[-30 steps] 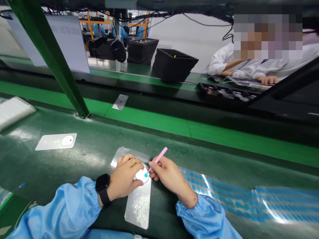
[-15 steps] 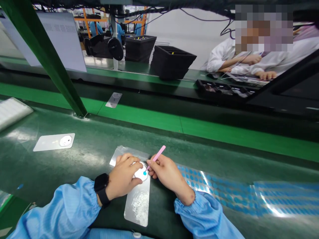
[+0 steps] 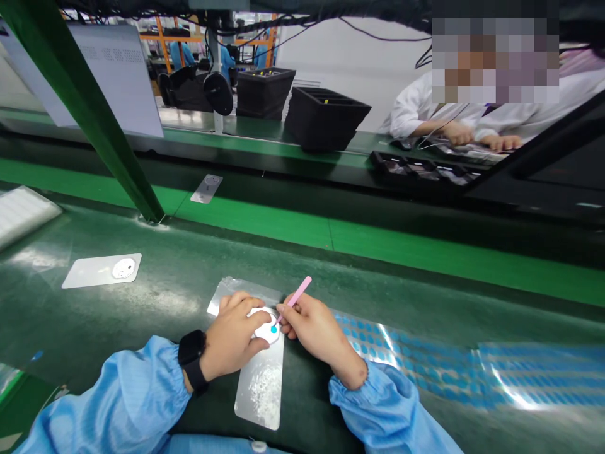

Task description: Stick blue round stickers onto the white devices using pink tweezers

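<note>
In front of me a silvery phone back cover [image 3: 258, 394] lies on the green bench, its round white camera area [image 3: 265, 334] at the upper end. My left hand [image 3: 232, 334], a black watch on its wrist, grips the cover there, with thumb and fingers curled around the white part. Pink tweezers [image 3: 299, 291] are pinched in my right hand [image 3: 314, 328]. Their tips reach a small blue dot sticker [image 3: 273, 329] on the white area; whether they still clamp it I cannot tell. A clear film [image 3: 222, 296] shows under and behind my left hand.
Sheets of blue dot stickers [image 3: 425, 366] lie at right. Another back cover [image 3: 101, 271] rests at left, and one more [image 3: 207, 188] on the green conveyor belt [image 3: 265, 214]. A green post [image 3: 108, 132] rises at left. Across stand black bins [image 3: 326, 120]; co-workers' hands [image 3: 501, 142] show at right.
The back cover on the conveyor belt has shifted left along with the belt's seam. My hands and the tweezers have hardly moved. Across the belt, a co-worker's hand has moved lower.
</note>
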A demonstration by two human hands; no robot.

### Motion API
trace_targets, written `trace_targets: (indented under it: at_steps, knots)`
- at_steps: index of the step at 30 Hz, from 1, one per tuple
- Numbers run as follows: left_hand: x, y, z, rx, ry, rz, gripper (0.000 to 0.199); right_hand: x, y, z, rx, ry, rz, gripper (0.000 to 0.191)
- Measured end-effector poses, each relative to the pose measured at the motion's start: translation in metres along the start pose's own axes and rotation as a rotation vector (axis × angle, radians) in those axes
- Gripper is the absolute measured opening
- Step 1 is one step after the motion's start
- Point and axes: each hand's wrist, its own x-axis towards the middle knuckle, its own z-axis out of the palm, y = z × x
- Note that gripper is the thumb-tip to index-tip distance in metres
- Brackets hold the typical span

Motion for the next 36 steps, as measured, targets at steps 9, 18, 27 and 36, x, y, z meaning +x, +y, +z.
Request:
trace_targets:
  at_steps: [9, 18, 27, 36]
  knots:
    - [-0.004, 0.0, 0.002, 0.069, 0.006, 0.062, 0.018, 0.002, 0.011, 0.001, -0.065, 0.012, -0.1, 0.015]
    - [-0.005, 0.008, -0.004, 0.212, -0.048, 0.059, 0.02, 0.002, 0.017, 0.001, -0.002, 0.053, -0.112, 0.012]
    - [-0.005, 0.017, -0.007, 0.235, -0.081, 0.024, 0.022, 0.001, 0.016, 0.0, 0.215, 0.082, -0.096, 0.015]
    - [-0.004, 0.01, -0.002, 0.203, -0.042, 0.018, 0.021, -0.001, 0.016, 0.001, 0.208, 0.07, -0.093, 0.009]
